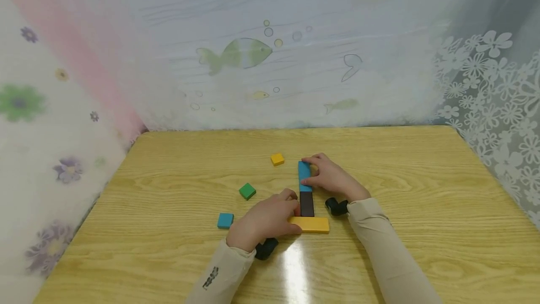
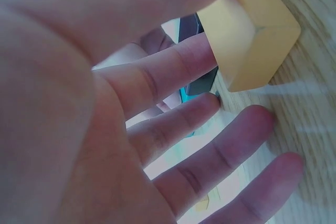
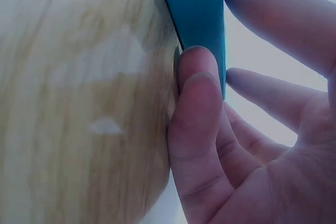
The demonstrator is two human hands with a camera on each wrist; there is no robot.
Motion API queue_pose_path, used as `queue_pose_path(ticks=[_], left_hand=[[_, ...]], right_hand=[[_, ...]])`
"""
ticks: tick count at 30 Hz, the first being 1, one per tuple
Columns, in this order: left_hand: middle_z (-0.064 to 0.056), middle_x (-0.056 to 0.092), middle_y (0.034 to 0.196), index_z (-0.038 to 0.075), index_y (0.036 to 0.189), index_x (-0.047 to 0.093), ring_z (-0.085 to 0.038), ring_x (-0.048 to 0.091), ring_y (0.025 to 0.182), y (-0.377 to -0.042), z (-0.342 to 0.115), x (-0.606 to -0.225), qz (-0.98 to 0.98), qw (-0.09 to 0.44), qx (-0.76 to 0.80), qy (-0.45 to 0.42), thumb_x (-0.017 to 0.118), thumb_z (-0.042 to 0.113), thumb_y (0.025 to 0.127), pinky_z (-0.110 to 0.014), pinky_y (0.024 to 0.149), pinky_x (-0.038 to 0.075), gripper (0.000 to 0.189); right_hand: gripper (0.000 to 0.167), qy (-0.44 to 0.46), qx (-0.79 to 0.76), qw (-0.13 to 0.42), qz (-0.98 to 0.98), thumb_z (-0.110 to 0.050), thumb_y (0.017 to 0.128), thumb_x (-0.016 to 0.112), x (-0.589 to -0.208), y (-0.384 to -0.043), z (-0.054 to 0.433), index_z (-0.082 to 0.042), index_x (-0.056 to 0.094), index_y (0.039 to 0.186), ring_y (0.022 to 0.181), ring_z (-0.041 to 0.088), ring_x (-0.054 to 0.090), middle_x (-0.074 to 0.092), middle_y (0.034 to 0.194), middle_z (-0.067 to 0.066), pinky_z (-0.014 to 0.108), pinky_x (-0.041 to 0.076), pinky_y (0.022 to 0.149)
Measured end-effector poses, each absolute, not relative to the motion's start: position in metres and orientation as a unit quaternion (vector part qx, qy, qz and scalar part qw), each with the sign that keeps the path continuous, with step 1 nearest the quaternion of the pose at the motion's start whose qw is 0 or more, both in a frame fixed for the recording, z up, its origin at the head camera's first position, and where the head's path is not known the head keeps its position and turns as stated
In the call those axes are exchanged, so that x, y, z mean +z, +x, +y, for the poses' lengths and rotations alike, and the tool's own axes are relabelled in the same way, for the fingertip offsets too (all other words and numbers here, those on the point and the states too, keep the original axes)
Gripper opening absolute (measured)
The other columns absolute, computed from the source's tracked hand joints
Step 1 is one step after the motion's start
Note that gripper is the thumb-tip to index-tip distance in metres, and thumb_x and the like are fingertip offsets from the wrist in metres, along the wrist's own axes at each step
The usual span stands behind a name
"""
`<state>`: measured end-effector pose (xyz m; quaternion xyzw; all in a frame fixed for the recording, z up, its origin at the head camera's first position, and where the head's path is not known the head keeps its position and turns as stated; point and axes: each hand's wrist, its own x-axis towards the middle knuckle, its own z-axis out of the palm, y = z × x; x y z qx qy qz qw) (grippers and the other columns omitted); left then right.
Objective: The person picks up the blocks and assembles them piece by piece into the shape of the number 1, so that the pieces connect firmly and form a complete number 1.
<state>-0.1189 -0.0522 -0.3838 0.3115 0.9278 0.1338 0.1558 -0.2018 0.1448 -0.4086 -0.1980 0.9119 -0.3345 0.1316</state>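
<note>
My left hand pinches the left end of a long yellow block between thumb and index finger; its other fingers spread out past the block in the left wrist view. A dark brown block extends away from the yellow one, at right angles to it. At its far end lies a long blue block in the same line. My right hand holds this blue block from the right, thumb at its near part and fingertips at the far end. The right wrist view shows the blue block between those fingers.
Left of the long blocks lie a small yellow block, a green block and a small blue block. Black wrist cameras, one at the left wrist and one at the right, sit low over the wooden table.
</note>
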Motion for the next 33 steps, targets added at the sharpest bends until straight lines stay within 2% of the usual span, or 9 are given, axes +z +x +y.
queue_pose_path(ticks=[17, 23, 26, 33], left_hand=[[0.002, 0.043, 0.12, 0.023, 0.086, 0.059, -0.012, 0.05, 0.086, -0.1179, -0.0527, -0.3797, 0.929, 0.159, 0.131, 0.309, 0.066, 0.041, 0.078, -0.024, 0.065, 0.042, 0.021], [0.001, 0.042, 0.122, 0.023, 0.086, 0.059, -0.014, 0.051, 0.089, -0.1179, -0.0529, -0.3799, 0.929, 0.157, 0.131, 0.308, 0.066, 0.041, 0.078, -0.025, 0.067, 0.042, 0.021], [0.002, 0.043, 0.122, 0.023, 0.086, 0.059, -0.014, 0.05, 0.088, -0.118, -0.053, -0.3797, 0.929, 0.158, 0.131, 0.308, 0.066, 0.041, 0.078, -0.024, 0.067, 0.042, 0.021], [0.002, 0.043, 0.122, 0.023, 0.085, 0.059, -0.013, 0.051, 0.084, -0.1186, -0.0532, -0.3805, 0.927, 0.158, 0.132, 0.313, 0.066, 0.041, 0.078, -0.024, 0.065, 0.041, 0.021]], right_hand=[[0.067, -0.185, -0.344, 0.136, 0.91, -0.036, 0.083, 0.062, -0.4093, -0.2011, 0.1452, -0.009, 0.033, 0.137, 0.091, 0.023, 0.048, 0.03, 0.132, 0.016, 0.038, 0.039, 0.078], [0.047, -0.17, -0.354, 0.125, 0.911, -0.019, 0.09, 0.05, -0.4115, -0.2019, 0.1477, -0.008, 0.038, 0.135, 0.094, 0.025, 0.045, 0.04, 0.12, 0.014, 0.039, 0.037, 0.08], [0.046, -0.17, -0.357, 0.122, 0.91, -0.013, 0.089, 0.046, -0.4116, -0.2024, 0.1478, -0.007, 0.039, 0.134, 0.093, 0.026, 0.045, 0.042, 0.117, 0.014, 0.039, 0.036, 0.079], [0.045, -0.176, -0.355, 0.125, 0.91, -0.01, 0.088, 0.045, -0.4111, -0.2032, 0.1471, -0.008, 0.041, 0.133, 0.091, 0.024, 0.045, 0.043, 0.115, 0.013, 0.037, 0.035, 0.075]])
